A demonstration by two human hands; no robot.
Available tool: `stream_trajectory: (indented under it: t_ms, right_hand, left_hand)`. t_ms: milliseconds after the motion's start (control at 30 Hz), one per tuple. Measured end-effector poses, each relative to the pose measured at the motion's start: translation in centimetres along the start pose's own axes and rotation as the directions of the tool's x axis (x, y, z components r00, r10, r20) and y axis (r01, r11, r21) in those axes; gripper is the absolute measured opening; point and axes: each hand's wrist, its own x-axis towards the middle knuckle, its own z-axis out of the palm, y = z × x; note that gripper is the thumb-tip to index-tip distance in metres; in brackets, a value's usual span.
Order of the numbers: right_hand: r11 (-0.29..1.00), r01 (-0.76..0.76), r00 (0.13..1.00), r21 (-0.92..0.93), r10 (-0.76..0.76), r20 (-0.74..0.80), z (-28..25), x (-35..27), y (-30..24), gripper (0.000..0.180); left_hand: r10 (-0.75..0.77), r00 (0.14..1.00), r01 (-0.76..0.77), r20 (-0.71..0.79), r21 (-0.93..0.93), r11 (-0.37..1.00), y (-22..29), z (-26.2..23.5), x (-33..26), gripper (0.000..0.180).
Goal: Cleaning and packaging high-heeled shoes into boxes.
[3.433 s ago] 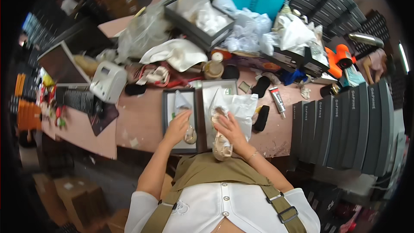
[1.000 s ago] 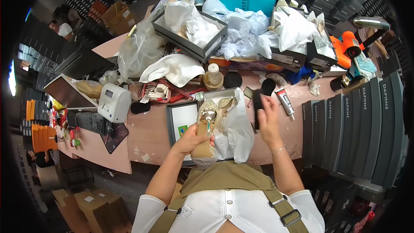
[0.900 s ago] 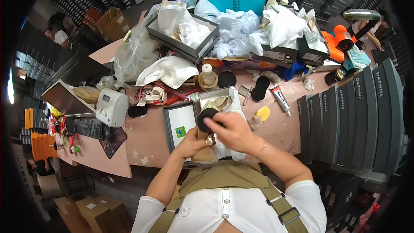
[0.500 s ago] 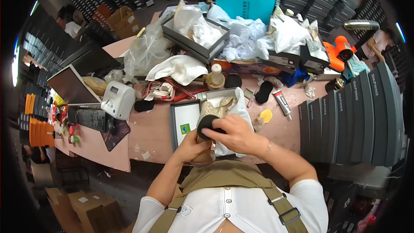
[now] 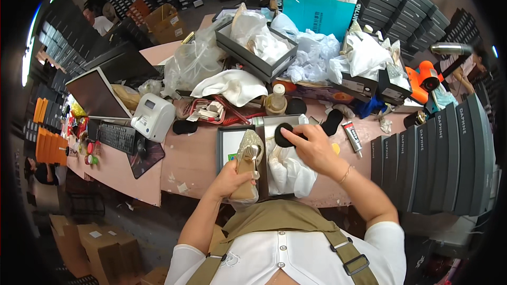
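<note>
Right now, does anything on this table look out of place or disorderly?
Yes. Behind the left hand holding the gold shoe, crumpled white paper spills out of the open grey box. A glue tube lies loose beside the right hand, which holds a black pad.

Open box: grey cardboard shoebox [image 5: 240,150], centre table, under both hands.
Stack: dark grey shoeboxes [image 5: 433,163], upright, right.
Screen: dark laptop screen [image 5: 97,95], left.
Bag: teal paper bag [image 5: 325,16], rear.
Cartons: brown cardboard boxes [image 5: 97,250], floor, lower left.
</note>
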Motion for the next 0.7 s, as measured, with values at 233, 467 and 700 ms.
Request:
stream_trajectory:
  t_ms: [233, 467, 700]
  right_hand:
    - [0.937, -0.293, 0.956, 0.189, 0.288, 0.052, 9.2, 0.2, -5.9, 0.049]
    - [0.599, -0.605, 0.792, 0.524, 0.516, 0.325, 13.2, -7.9, -1.8, 0.032]
    - [0.318, -0.842, 0.539, 0.435, 0.482, 0.691, 15.7, -10.8, 1.3, 0.031]
  left_hand:
    - [0.112, 0.988, -0.135, -0.109, -0.239, 0.962, -2.5, -1.6, 4.4, 0.027]
    - [0.022, 0.964, 0.065, -0.264, 0.318, 0.946, -7.9, -8.5, 8.5, 0.021]
    - [0.353, 0.934, -0.203, -0.047, 0.744, 0.637, -5.6, -3.3, 9.4, 0.036]
